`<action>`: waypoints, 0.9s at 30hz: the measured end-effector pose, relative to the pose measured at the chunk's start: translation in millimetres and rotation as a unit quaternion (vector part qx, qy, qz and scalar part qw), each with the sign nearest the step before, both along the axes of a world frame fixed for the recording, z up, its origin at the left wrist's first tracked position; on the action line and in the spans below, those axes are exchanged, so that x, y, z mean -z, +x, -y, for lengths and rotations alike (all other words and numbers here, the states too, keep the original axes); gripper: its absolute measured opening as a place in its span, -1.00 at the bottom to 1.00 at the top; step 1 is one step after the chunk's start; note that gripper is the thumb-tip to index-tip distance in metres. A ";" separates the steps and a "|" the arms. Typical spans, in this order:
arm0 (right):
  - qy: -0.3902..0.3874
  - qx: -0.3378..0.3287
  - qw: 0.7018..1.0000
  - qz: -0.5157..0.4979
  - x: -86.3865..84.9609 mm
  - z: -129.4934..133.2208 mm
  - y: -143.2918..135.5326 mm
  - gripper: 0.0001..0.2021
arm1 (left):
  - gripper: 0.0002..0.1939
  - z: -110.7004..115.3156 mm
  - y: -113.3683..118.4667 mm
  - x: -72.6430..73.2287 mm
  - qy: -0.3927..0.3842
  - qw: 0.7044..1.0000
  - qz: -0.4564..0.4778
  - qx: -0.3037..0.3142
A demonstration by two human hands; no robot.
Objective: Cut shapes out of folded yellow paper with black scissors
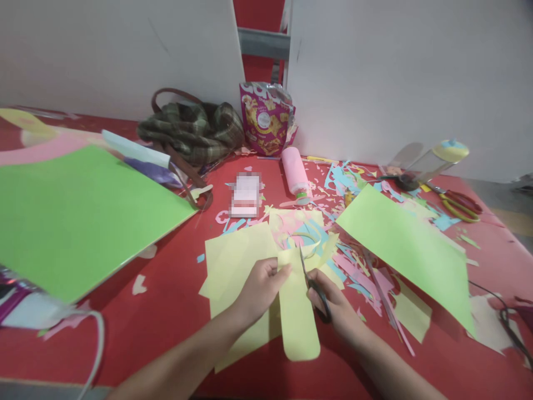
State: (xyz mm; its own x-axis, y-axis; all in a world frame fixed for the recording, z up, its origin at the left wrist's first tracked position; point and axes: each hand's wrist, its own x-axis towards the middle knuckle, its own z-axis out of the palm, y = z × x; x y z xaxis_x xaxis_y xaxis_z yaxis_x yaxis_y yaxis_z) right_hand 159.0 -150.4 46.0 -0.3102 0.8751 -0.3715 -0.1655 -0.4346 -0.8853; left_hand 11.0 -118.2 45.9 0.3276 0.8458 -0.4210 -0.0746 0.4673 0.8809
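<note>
My left hand (263, 289) pinches the upper left edge of a long pale yellow paper strip (298, 322), whose lower end has rounded corners. My right hand (331, 300) is closed around the black handles of a pair of scissors (320, 303). The blades point away from me and lie at the strip's upper right edge. Under and beside the strip are larger pale yellow sheets (237, 261). Just beyond the blades lies a thin curled yellow offcut (314, 241), on top of pink and blue paper scraps.
Green sheets lie at left (83, 222) and right (408, 250). Behind the scraps are a pink bottle (293, 169), a snack bag (268, 119), a plaid bag (195, 130) and a blurred-out pale rectangular object (245, 194). Red-and-yellow-handled pliers (460, 204) and a clear jar (428, 166) stand far right.
</note>
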 end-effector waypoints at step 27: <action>0.002 0.019 1.000 0.012 -2.5 -1.7 -1.6 -0.69 | -0.72 0.9 0.7 0.7 -0.025 1.000 -0.001 0.011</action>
State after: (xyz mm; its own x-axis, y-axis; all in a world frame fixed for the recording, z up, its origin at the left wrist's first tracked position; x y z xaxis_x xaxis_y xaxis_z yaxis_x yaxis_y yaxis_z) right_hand 157.4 -148.7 48.5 -0.2680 0.8879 -0.3740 -0.1607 -0.4240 -0.8913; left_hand 11.7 -119.0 45.2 0.3445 0.8164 -0.4635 -0.0618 0.5124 0.8565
